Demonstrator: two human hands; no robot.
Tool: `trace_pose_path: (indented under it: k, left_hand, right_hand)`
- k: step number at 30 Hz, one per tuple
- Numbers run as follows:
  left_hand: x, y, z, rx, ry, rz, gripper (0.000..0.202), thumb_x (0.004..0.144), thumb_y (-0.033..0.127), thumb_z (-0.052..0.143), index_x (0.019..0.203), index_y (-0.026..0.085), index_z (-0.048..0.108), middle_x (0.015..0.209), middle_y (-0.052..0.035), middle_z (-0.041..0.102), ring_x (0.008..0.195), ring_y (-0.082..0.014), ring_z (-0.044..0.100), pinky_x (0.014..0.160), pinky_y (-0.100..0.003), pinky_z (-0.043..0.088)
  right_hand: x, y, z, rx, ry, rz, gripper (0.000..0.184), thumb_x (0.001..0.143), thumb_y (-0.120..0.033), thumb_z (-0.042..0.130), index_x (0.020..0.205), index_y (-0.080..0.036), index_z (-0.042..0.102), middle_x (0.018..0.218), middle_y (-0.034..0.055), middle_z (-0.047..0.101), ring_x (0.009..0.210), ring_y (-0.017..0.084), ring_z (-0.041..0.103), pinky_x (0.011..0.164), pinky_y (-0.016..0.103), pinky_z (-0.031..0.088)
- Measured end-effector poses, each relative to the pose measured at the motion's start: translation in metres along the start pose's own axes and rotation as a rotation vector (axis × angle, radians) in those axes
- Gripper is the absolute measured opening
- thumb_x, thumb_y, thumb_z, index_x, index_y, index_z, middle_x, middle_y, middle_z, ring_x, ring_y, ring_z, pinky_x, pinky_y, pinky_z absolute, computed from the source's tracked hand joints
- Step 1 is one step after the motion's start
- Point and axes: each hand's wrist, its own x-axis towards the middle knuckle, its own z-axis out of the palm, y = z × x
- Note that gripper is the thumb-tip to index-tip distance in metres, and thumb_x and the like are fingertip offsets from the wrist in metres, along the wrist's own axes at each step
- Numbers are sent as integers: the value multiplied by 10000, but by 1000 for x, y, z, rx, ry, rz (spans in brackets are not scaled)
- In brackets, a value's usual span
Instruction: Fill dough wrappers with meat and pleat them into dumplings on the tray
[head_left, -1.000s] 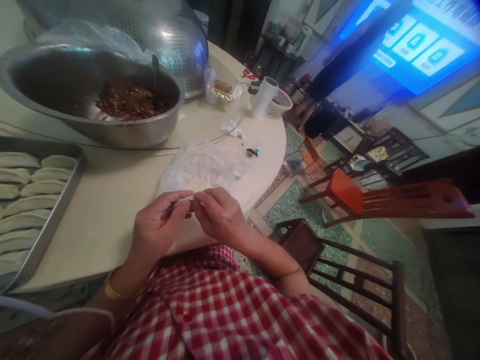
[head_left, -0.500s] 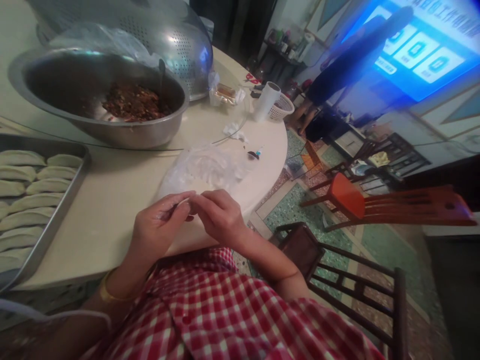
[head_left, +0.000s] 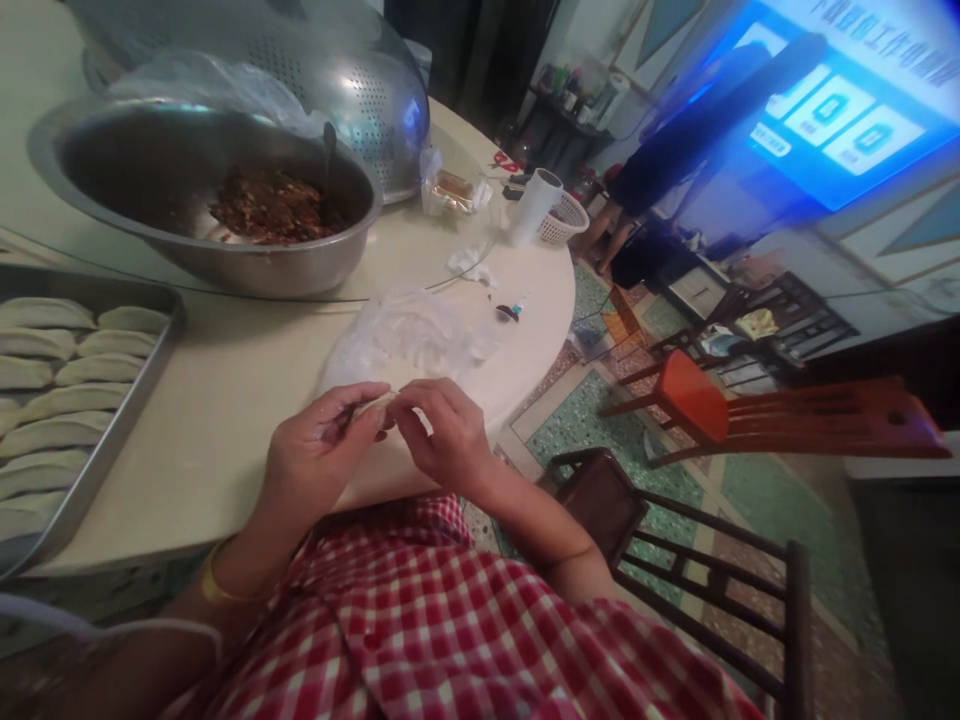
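Observation:
Between my hands is a pale dumpling (head_left: 377, 402), mostly hidden by the fingers. My left hand (head_left: 319, 440) is closed around it, thumb along its near side. At its right end, my right hand (head_left: 444, 430) pinches the edge with thumb and forefinger. Both hands are just over the table's near edge. Just beyond them lies a crumpled clear plastic bag (head_left: 409, 335) with pale pieces, perhaps wrappers, that I cannot make out well. To the left, a metal tray (head_left: 169, 320) holds rows of folded dumplings (head_left: 64, 405). A steel bowl (head_left: 262, 270) holds dark minced filling (head_left: 274, 208).
A large perforated steel colander (head_left: 367, 90) stands behind the bowl. Toward the right are a plastic box (head_left: 454, 192), a paper roll (head_left: 534, 205) and a white basket (head_left: 564, 218). Chairs (head_left: 690, 400) stand on the floor at right. A person (head_left: 645, 165) is near a bright screen.
My right thumb has drawn down and away from the forefinger a little, and more of the dumpling's edge shows. My left hand has hardly moved. The view has shifted slightly.

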Motion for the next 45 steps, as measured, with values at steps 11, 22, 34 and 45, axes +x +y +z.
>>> trace_pose_path:
  k: [11, 22, 34, 45]
  left_hand:
    - [2, -5, -2, 89, -46, 80, 257, 851, 450, 686, 975, 240, 766, 788, 2, 780, 656, -159, 727, 697, -258, 622]
    - [0, -1, 1, -38, -13, 17, 259, 837, 446, 719, 939, 209, 743, 872, -24, 795, 708, -177, 749, 696, -287, 658]
    - [-2, -3, 1, -55, -22, 33, 223, 857, 425, 723, 957, 226, 742, 898, -13, 788, 728, -158, 734, 741, -270, 639]
    - [0, -2, 2, -58, -49, 50, 201, 820, 391, 732, 929, 225, 697, 842, -5, 775, 682, -154, 717, 695, -267, 630]
  right_hand:
    - [-5, 4, 3, -49, -29, -34, 149, 1024, -143, 471, 968, -172, 606, 862, 62, 688, 857, 153, 653, 770, 260, 582]
    - [-8, 1, 1, 76, -39, 80, 163, 1017, -179, 503, 1173, -161, 547, 973, 90, 729, 897, 165, 689, 787, 295, 599]
    - [-16, 0, 5, 49, -107, 206, 171, 992, -248, 573, 1099, -152, 666, 961, 99, 737, 925, 172, 706, 823, 308, 611]
    - [-17, -4, 4, 86, -166, 284, 185, 985, -210, 576, 1116, -153, 695, 907, 75, 715, 854, 160, 682, 751, 295, 598]
